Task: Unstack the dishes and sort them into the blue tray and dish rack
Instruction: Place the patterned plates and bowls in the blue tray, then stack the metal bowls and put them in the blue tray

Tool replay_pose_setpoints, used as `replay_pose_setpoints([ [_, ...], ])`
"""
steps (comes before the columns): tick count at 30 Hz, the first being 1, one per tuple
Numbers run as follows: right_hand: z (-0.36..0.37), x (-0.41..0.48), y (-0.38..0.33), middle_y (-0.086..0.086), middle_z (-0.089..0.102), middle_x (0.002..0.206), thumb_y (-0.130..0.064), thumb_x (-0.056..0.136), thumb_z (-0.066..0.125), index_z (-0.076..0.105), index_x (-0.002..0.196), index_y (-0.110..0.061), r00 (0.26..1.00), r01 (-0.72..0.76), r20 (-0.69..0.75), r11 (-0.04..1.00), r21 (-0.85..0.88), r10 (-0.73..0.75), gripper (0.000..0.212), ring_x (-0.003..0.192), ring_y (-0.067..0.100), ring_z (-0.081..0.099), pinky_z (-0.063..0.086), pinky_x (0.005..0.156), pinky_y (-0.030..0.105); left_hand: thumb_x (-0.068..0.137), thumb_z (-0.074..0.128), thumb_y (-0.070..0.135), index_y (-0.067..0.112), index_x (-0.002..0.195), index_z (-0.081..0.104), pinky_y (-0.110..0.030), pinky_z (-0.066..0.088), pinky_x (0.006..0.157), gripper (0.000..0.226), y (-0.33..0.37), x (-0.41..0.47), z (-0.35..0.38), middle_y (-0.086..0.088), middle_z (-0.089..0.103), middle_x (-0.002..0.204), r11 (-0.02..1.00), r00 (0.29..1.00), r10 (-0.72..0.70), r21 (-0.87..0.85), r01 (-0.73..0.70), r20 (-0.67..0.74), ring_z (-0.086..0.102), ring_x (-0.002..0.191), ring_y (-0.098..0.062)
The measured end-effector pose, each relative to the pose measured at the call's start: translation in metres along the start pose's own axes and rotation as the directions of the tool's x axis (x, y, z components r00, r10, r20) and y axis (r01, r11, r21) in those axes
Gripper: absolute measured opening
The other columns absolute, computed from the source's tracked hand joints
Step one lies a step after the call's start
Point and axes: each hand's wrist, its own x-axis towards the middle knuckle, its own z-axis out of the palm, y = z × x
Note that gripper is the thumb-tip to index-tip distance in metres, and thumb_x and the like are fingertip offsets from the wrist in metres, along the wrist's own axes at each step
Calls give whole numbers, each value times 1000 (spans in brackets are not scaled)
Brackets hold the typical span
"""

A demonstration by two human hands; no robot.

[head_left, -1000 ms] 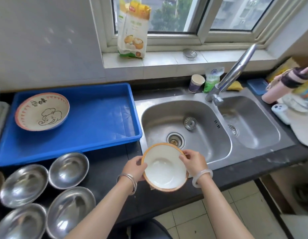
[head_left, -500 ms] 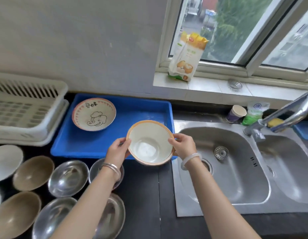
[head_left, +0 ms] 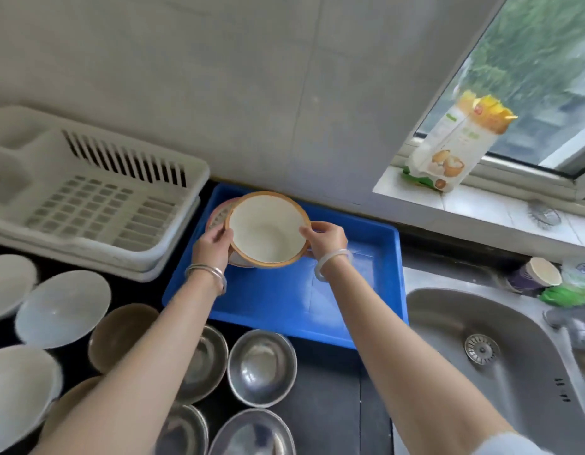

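Both hands are on the orange-rimmed bowl (head_left: 268, 231): left hand (head_left: 212, 247) pinching the rim on one side, right hand (head_left: 327, 241) with fingers curled over the opposite edge. The bowl sits over the far left corner of the blue tray (head_left: 284, 303), right on top of a patterned bowl (head_left: 219, 213) that's mostly hidden under it; can't tell if they're actually touching. The white dish rack (head_left: 97, 195) is just left of the tray. In front of the tray the counter is pretty crowded: steel bowls (head_left: 261, 367), a brown bowl (head_left: 120, 333) and a few white bowls (head_left: 63, 308), with both forearms reaching across them. The sink (head_left: 481, 349) is to the right, with a paper cup (head_left: 533, 275) behind it and a bag (head_left: 455, 142) up on the windowsill.
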Motion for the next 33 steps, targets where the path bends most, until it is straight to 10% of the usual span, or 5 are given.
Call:
replay_pose_setpoints([
  [6, 36, 25, -9, 3, 68, 72, -9, 81, 53, 68, 73, -23, 1000, 3, 18, 989, -145, -1, 22, 74, 27, 68, 59, 79, 44, 92, 46, 7, 17, 127, 56, -37, 47, 97, 38, -4, 34, -7, -6, 60, 126, 999, 997, -46, -2, 46, -57, 56, 113, -25],
  [17, 63, 44, 6, 3, 63, 87, -5, 90, 47, 69, 104, -13, 999, 47, 30, 965, -259, -41, 28, 81, 23, 60, 46, 70, 28, 87, 55, 3, 8, 122, 59, -32, 44, 91, 36, -18, 65, -9, -10, 64, 122, 984, 991, -49, 162, 69, -128, 59, 110, -28],
  [33, 57, 36, 14, 10, 64, 115, -18, 94, 47, 52, 130, -14, 994, -14, 105, 983, -184, 34, 36, 94, 29, 64, 55, 88, 44, 88, 54, 9, 13, 125, 57, -40, 47, 98, 37, -20, 49, -15, -9, 64, 123, 973, 992, -6, 226, 35, -127, 60, 111, -26],
])
